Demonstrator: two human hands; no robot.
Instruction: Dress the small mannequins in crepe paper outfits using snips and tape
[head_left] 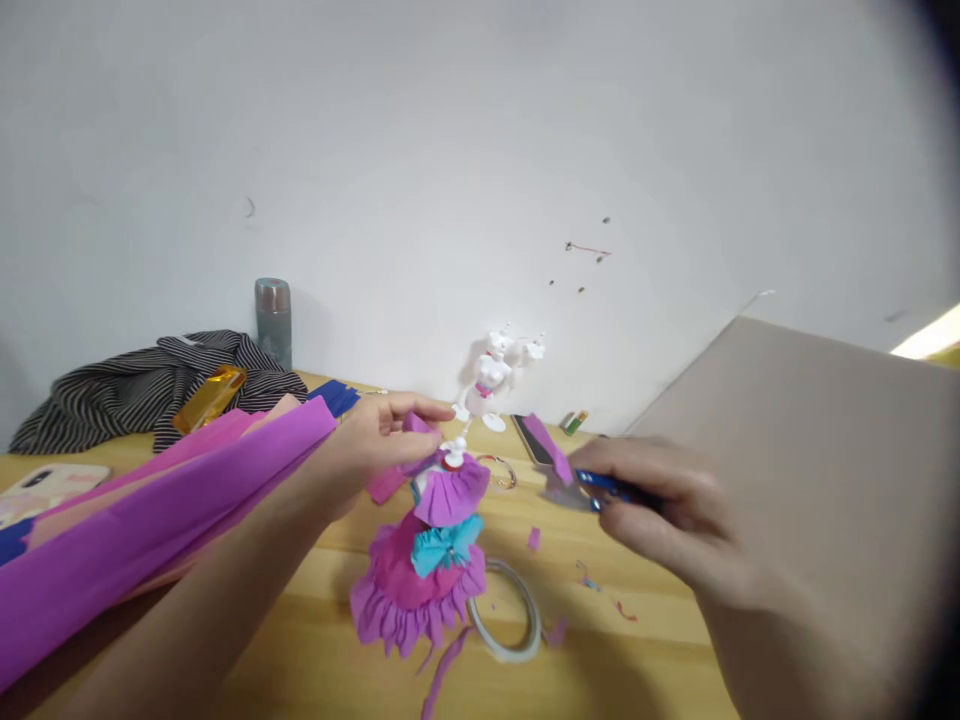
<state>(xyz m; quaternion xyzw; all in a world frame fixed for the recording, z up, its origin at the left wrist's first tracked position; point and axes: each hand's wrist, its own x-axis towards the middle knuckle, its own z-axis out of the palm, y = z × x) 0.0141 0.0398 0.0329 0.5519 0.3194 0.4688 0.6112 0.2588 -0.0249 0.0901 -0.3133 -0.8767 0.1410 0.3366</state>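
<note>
My left hand (pixel 382 435) is closed around the top of a small doll figure dressed in crepe paper (pixel 431 560), with a purple cape, a teal bow and a pink and purple ruffled skirt, standing on the wooden table (pixel 315 650). My right hand (pixel 667 520), blurred by motion, grips blue-handled scissors (pixel 592 490) to the right of the doll. A small purple paper piece (pixel 547 445) sits at the blades. A roll of tape (pixel 510 620) lies beside the skirt.
Long purple and pink crepe paper sheets (pixel 150 510) cover the left of the table. A bare white doll figure (pixel 491 380) stands by the wall. A striped cloth (pixel 142 385), metal flask (pixel 273 320), phone (pixel 45 485) and a tan board (pixel 825 450) are nearby.
</note>
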